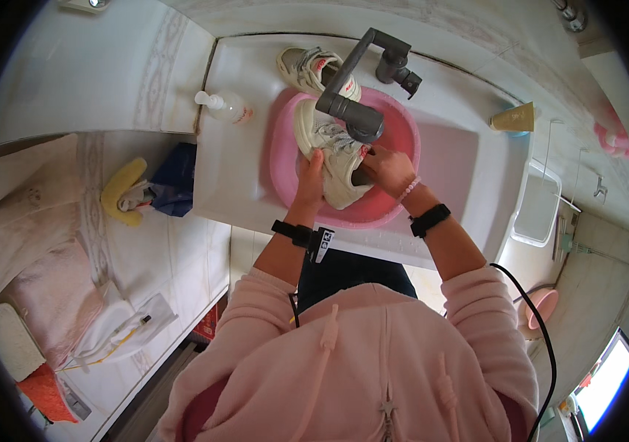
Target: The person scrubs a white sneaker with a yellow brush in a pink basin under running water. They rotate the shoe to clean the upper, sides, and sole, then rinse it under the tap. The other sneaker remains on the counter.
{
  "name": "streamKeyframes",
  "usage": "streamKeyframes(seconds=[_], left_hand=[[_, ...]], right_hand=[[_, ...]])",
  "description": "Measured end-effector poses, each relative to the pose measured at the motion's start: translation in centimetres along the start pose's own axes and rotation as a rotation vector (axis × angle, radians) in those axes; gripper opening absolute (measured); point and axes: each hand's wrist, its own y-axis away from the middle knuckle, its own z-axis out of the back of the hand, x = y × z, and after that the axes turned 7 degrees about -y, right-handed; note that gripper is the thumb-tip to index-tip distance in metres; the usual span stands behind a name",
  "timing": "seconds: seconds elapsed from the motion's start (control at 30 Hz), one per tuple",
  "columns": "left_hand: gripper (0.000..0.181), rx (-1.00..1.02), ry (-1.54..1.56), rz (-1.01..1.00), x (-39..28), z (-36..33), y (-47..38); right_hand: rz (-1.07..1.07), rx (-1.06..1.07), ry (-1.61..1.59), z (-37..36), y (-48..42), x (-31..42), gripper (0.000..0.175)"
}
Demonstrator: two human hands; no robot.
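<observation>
Over the pink plastic basin (287, 171) in the white sink, my left hand (311, 179) holds a cream-white sneaker (342, 185) by its side. My right hand (389, 168) grips the same shoe near the red-marked part at its ankle opening; its fingertips are partly hidden. The toe points toward the upper left. A second pale sneaker (306, 69) lies at the basin's back rim, partly behind the dark gray faucet (364, 121), whose head hangs just above the held shoe. Reddish water or basin floor shows beside my right hand.
A clear pump bottle (229, 108) stands on the sink's left ledge. At the sink's right corner is a gold tube (513, 117). A translucent white plastic tray (537, 204) sits beyond the right edge. Dark blue bag (176, 179) and yellow item (121, 193) lie left of the sink.
</observation>
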Motion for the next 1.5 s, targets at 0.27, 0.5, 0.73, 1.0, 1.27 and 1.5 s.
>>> streamKeyframes(seconds=[0.27, 0.5, 0.73, 1.0, 1.27, 1.5], left_hand=[[0.057, 0.000, -0.065, -0.091, -1.1, 0.9, -1.0], [0.064, 0.081, -0.099, -0.178, -4.3, 0.1, -1.8], [0.066, 0.092, -0.103, -0.211, -7.1, -0.9, -2.3], [0.071, 0.150, -0.014, -0.148, -6.8, 0.0, -2.2], [0.072, 0.135, 0.136, -0.145, -5.9, 1.3, -2.2], [0.076, 0.179, 0.196, -0.119, -5.8, 1.9, -2.5]], right_hand=[[-0.050, 0.162, -0.206, 0.2, -1.1, -0.1, 0.031], [-0.011, 0.197, -0.425, 1.0, -1.8, -0.8, 0.023], [0.012, 0.216, -0.372, 0.7, -3.0, -1.5, 0.020], [-0.041, 0.249, -0.362, 1.4, -3.1, -1.3, 0.024], [-0.094, 0.237, -0.421, 1.3, -3.4, -0.9, 0.027], [-0.089, 0.198, -0.374, 0.9, -3.3, -1.3, 0.034]])
